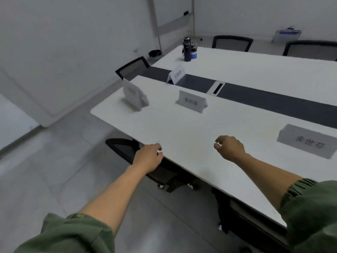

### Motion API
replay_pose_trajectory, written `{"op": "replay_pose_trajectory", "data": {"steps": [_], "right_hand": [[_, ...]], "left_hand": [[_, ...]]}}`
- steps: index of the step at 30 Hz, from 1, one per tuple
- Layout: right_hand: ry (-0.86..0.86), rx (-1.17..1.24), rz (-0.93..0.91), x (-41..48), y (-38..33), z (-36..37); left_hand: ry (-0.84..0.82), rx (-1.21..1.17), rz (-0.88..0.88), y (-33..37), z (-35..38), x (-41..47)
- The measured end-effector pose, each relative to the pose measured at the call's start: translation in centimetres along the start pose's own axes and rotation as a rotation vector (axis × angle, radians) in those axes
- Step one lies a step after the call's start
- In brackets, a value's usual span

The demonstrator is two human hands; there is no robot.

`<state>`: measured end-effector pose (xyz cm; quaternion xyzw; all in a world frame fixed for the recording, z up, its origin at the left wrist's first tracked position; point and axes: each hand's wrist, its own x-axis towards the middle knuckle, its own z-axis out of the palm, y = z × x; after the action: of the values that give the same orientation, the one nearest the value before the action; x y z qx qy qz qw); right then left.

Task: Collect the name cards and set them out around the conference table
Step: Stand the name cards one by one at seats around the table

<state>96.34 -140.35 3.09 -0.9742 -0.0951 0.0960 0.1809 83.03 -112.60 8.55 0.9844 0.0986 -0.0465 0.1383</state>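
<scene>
The white counter (182,128) has a dark strip (273,103) running down its middle, and I place everything from that strip. Farthest left, on my side of the strip and near the counter's end, a bunch of name cards (134,96) stands packed together. My left grip (148,157) is well on my side of the strip, at the counter's near edge, fingers loosely curled and holding nothing. One tented card (176,76) sits on the strip's near edge. Beyond the strip stands a dark bottle (187,50). A single card (192,103) stands on my side, near the strip. My right grip (229,147) hovers over the counter, well on my side of the strip, fingers slackly curled and empty. Farthest right, another card (308,141) stands on my side of the strip.
</scene>
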Motion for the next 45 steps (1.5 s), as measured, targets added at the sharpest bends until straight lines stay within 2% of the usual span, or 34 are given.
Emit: {"op": "replay_pose_trajectory", "data": {"steps": [7, 11, 18, 25, 30, 36, 40, 45], "right_hand": [[-0.037, 0.028, -0.170, 1.9, -16.0, 2.4], [-0.061, 0.023, -0.200, 4.2, -21.1, 3.6], [-0.119, 0.064, -0.219, 13.8, -32.5, 9.0], [-0.175, 0.038, -0.230, 22.5, -42.7, 10.8], [-0.165, 0.046, -0.225, 27.5, -48.6, 11.9], [-0.108, 0.052, -0.129, 33.8, -53.5, 13.5], [-0.033, 0.066, -0.079, 38.0, -57.4, 13.6], [0.139, 0.055, 0.015, 41.6, -58.8, 12.0]], "left_hand": [[0.085, -0.077, -0.197, -13.3, -5.4, -4.2], [0.097, -0.094, -0.227, -17.5, -5.9, -3.9], [0.096, -0.051, -0.307, -29.4, -9.0, 3.1], [0.066, -0.036, -0.350, -38.2, -13.0, 10.0], [0.034, -0.058, -0.323, -43.8, -14.6, 15.3], [-0.017, -0.044, -0.218, -51.0, -16.1, 23.7], [-0.069, 0.001, -0.104, -56.1, -18.3, 30.9], [-0.132, 0.023, 0.013, -58.4, -20.1, 38.7]]}}
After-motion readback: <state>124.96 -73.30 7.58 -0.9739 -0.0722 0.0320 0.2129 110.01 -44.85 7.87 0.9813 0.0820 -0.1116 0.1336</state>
